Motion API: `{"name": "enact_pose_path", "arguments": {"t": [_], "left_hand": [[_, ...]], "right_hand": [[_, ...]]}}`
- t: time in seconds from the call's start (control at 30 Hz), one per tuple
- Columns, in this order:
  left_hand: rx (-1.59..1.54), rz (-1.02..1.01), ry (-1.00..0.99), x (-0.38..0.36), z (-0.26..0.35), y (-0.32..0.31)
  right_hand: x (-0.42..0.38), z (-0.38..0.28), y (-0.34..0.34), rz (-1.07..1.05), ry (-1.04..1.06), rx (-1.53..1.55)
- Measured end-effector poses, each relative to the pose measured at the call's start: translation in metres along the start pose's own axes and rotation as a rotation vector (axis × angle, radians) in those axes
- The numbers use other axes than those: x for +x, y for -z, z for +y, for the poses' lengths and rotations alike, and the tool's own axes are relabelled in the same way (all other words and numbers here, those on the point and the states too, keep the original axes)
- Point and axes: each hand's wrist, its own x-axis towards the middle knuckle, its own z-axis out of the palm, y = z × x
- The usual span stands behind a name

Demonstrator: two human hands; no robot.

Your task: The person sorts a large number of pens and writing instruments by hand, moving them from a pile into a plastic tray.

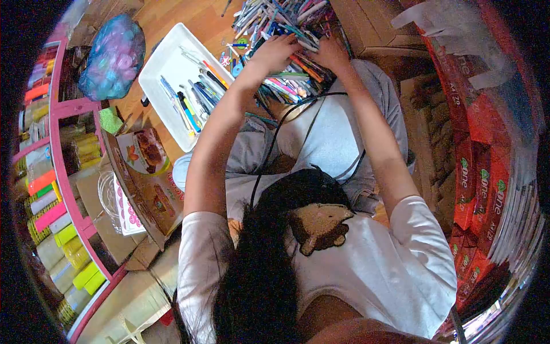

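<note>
A big heap of pens [295, 85] lies in front of my crossed legs, in many colours and pointing in different directions. My left hand [275, 53] rests on the heap with its fingers stretched out over the pens. Close by on the right, my right hand [331, 56] reaches down into the same heap; its fingertips are hard to make out among the pens. To the left of the heap stands a white plastic tray [157, 94]. Several pens [197, 97] lie inside it, mostly along its right side.
A blue bag [113, 57] of round things sits at the upper left. Pink shelves [77, 108] with coloured rolls line the left, beside an opened cardboard box [137, 189]. Red paper packs [478, 189] are stacked on the right. A black cable [275, 137] crosses my lap.
</note>
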Motion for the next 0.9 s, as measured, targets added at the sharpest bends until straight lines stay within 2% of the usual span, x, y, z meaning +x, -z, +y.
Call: {"name": "enact_pose_path", "arguments": {"t": [0.07,0.17,0.27,0.33,0.47,0.57,0.63,0.67,0.77,0.8,0.87,0.9], "left_hand": [[-0.015,-0.019,0.003,-0.001,0.002,0.009],[-0.088,-0.028,0.067,-0.003,0.000,0.014],[-0.148,-0.067,0.163,-0.007,-0.004,0.021],[-0.153,-0.043,0.214,-0.014,-0.005,0.028],[-0.146,0.145,0.240,-0.028,-0.002,0.038],[-0.185,0.234,0.253,-0.043,-0.006,0.038],[-0.206,0.301,0.257,-0.054,-0.014,0.031],[-0.228,0.220,0.319,-0.058,-0.013,0.037],[-0.340,0.329,0.323,-0.071,-0.013,0.042],[-0.279,0.369,0.325,-0.074,-0.011,0.047],[-0.644,0.420,0.511,-0.077,-0.002,0.056],[-0.828,0.446,0.604,-0.078,0.005,0.062]], "right_hand": [[0.002,0.004,-0.015,0.112,0.025,-0.049],[0.001,0.000,-0.024,0.168,0.031,-0.122],[-0.003,-0.007,-0.023,0.149,0.075,-0.231],[-0.002,-0.008,-0.015,0.066,0.050,-0.112],[-0.007,-0.012,-0.006,-0.019,-0.049,0.134],[-0.007,-0.010,0.004,-0.113,-0.116,0.210],[-0.005,0.004,-0.013,0.204,0.058,0.059],[-0.005,0.006,-0.014,0.361,0.147,-0.018],[0.001,0.008,-0.013,0.594,0.258,-0.042],[-0.001,-0.004,0.000,0.403,0.193,0.167],[-0.012,-0.031,0.028,0.000,0.061,0.564],[-0.018,-0.047,0.038,-0.079,0.072,0.621]]}}
